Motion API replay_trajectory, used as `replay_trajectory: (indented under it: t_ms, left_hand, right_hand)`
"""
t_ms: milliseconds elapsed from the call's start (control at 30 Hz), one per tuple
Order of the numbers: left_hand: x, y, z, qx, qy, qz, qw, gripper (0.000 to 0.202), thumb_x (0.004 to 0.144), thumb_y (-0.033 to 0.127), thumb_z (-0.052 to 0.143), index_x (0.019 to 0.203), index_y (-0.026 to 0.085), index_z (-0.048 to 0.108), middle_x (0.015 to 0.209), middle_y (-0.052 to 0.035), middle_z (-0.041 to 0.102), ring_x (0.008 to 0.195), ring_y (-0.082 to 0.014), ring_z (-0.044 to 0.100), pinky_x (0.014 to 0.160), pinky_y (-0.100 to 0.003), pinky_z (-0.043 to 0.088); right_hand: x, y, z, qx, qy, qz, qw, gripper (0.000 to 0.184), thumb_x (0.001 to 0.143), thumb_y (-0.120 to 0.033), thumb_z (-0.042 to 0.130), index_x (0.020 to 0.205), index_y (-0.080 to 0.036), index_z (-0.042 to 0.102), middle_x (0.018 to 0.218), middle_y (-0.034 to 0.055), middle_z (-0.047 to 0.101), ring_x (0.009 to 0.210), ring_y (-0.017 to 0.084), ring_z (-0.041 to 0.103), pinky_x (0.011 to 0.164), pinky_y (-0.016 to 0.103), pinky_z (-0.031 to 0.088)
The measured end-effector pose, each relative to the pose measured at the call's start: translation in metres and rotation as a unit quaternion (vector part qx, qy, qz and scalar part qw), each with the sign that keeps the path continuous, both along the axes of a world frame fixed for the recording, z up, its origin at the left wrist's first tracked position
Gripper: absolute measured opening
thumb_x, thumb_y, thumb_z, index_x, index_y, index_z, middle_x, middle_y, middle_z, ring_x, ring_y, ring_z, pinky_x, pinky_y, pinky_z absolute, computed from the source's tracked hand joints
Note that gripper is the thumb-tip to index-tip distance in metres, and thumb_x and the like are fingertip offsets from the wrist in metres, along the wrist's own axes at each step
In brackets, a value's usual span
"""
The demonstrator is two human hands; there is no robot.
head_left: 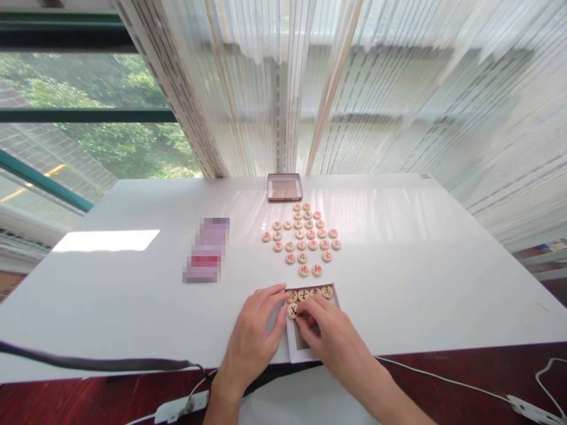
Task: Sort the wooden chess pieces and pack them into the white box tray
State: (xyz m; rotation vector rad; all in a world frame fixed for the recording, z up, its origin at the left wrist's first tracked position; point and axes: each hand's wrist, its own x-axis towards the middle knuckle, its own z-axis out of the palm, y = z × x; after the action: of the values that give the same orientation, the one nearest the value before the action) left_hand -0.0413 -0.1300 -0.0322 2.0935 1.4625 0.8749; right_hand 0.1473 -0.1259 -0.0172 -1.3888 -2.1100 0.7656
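Observation:
A shallow open box lies at the table's front edge with a row of round wooden xiangqi pieces along its far side. One more xiangqi piece, with a black mark, sits below the row at the left wall. My right hand reaches into the box, thumb and index finger pinched at the right edge of this piece. My left hand rests against the box's left side, thumb and fingers apart, fingertips at the far left corner. Part of the box's inside is hidden under my right hand.
Several red and black xiangqi pieces lie spread beyond the box. Behind them is a brown box lid. A blurred purple object lies left on the white table. Power strips and cables are below the front edge.

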Motion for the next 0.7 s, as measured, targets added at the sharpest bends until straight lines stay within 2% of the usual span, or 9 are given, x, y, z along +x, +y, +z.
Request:
replay_trajectory:
  t_ms: [500, 700]
  left_hand:
    - [0.0000, 0.0013, -0.0034, 0.016, -0.002, 0.007, 1.000, 0.026, 0.099, 0.020, 0.050, 0.121, 0.026, 0.061, 0.130, -0.0070, 0.064, 0.122, -0.0244, 0.058, 0.104, -0.045, 0.049]
    - [0.0007, 0.0011, -0.0020, 0.006, -0.001, 0.009, 1.000, 0.025, 0.099, 0.020, 0.051, 0.121, 0.026, 0.061, 0.131, -0.0055, 0.063, 0.123, -0.0225, 0.057, 0.106, -0.043, 0.048]
  right_hand:
    - [-0.0031, -0.0020, -0.0042, -0.003, 0.017, -0.011, 1.000, 0.011, 0.094, -0.012, 0.060, 0.089, -0.022, 0.058, 0.088, 0.0006, 0.060, 0.073, 0.015, 0.062, 0.064, 0.024, 0.050]
    - [-0.0038, -0.0017, -0.0022, -0.004, 0.016, -0.008, 1.000, 0.011, 0.094, -0.012, 0.060, 0.089, -0.022, 0.058, 0.089, 0.0009, 0.060, 0.073, 0.015, 0.062, 0.065, 0.025, 0.051]
